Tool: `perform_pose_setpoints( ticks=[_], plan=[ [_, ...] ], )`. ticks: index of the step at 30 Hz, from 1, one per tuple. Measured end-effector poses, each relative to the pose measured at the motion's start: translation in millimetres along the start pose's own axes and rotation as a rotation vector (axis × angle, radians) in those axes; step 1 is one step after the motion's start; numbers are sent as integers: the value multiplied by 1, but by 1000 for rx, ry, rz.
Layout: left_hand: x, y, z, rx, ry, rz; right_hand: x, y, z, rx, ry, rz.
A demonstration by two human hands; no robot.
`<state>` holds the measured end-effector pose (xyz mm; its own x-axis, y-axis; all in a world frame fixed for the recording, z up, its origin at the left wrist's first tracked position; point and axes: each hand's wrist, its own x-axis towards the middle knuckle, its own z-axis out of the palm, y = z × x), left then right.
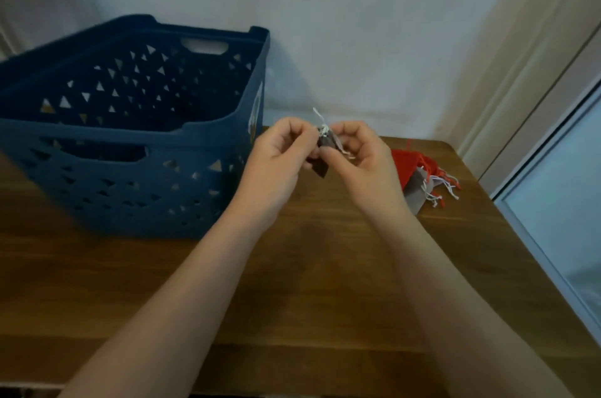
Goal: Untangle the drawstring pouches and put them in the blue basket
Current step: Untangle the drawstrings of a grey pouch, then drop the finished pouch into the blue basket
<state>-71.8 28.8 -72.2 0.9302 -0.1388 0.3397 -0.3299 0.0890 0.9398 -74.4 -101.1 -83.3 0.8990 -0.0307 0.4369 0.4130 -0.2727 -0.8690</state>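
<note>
- A large dark-blue plastic basket (130, 137) with triangular cut-outs and slot handles stands on the brown wooden surface (292, 283), up against the pale wall.
- Just to the right of the basket's near corner, both hands are raised above the surface, working together on one small dark brown fabric drawstring pouch (323, 157).
- The left hand (281, 153) has its fingers curled in, pinching the pouch's top edge from the basket side.
- The right hand (361, 150) pinches the same pouch from the other side, fingers bent around its gathered neck.
- A thin white drawstring (320, 122) sticks up in a loose tuft between the two hands; whether it is knotted is too blurred to tell.
- The pouch's lower corner hangs down below the fingers, clear of the surface.
- Farther right of the basket, beyond the right hand, a small heap of pouches lies on the surface: a red fabric pouch (403, 163) on top of a grey fabric pouch (416, 189).
- Their white cords with red tips (444, 192) trail in a tangle on the side away from the basket.
- The basket's inside is in deep shadow, so I can't make out what it holds.
</note>
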Motion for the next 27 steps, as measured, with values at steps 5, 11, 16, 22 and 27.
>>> perform_pose_setpoints(
  ticks=[5, 11, 16, 22, 27],
  plan=[
    [-1, 41, -22, -37, 102, 251, 37, -50, 29, 57, 34, -89],
    [-2, 74, -46, 11, 159, 310, 70, -98, 74, -185, -161, -218],
    [-6, 80, -55, 84, 111, 217, 70, -106, 74, -582, -427, -196],
    [-11, 67, -32, 88, -59, 106, 50, -56, 36, -516, -113, -148],
    [-5, 25, -4, 142, -118, -85, 22, 8, -19, -469, 42, 195]
  ],
)
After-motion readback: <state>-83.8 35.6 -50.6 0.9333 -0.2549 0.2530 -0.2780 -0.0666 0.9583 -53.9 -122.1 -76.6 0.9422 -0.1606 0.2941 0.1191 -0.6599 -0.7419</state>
